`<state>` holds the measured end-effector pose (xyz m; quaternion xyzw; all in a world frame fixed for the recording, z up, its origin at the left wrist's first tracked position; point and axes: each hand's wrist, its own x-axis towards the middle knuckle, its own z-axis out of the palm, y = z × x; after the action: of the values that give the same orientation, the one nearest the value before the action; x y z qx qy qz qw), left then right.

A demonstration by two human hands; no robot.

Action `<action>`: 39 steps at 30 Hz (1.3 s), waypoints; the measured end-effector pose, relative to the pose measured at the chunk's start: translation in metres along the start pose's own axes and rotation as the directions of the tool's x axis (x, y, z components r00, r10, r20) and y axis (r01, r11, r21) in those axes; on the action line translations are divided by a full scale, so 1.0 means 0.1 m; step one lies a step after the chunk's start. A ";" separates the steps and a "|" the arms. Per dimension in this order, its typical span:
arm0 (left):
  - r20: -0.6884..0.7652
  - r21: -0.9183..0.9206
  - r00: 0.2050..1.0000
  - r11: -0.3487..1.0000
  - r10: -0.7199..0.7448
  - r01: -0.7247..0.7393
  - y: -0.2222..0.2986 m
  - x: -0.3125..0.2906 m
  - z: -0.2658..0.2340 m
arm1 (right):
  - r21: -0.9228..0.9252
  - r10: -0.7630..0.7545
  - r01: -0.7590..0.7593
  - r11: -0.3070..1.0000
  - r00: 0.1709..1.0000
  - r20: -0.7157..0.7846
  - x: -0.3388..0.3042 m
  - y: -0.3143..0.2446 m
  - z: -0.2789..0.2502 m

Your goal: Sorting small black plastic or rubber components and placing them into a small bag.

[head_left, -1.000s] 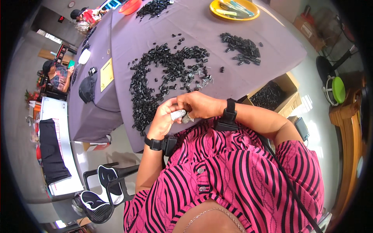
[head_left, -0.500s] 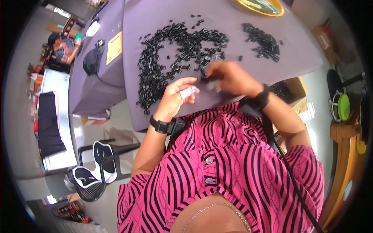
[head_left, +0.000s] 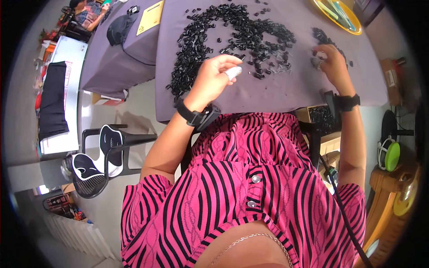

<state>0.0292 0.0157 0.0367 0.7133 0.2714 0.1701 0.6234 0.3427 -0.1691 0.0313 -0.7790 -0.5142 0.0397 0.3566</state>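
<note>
Left hand (head_left: pixel 211 79): half-curled, white wrap (head_left: pixel 234 72) on one digit, beside the big pile (head_left: pixel 240 24); grip could not be told.
Right hand (head_left: pixel 334 66): bent fingers at the small pile (head_left: pixel 320 34); could not tell whether any piece was pinched.
Black pieces (head_left: pixel 181 81): lay in both piles on the table (head_left: pixel 277 96); judged light, stiff, slippery, best pinched by the sides.
Change: right hand had moved from near the left hand to the small pile, well apart.
</note>
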 end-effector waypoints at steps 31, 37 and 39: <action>0.192 0.840 0.947 0.456 0.258 -0.294 -0.10 0.37 0.10 | 0.174 -0.247 0.205 0.963 0.932 0.267 0.06 -0.94 0.47; 0.185 0.909 0.962 0.337 0.202 -0.245 0.00 0.07 0.05 | 0.099 -0.428 0.417 0.904 0.872 0.238 0.30 -1.03 0.88; 0.173 0.887 0.952 0.381 0.253 -0.262 -0.02 0.05 0.07 | 0.032 -0.425 0.431 0.902 0.870 0.251 0.38 -1.07 0.99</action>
<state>0.0371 0.0132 0.0327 0.9686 0.2031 0.0898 0.1118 0.2352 -0.0632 0.0335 -0.6387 -0.7154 0.0518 0.2785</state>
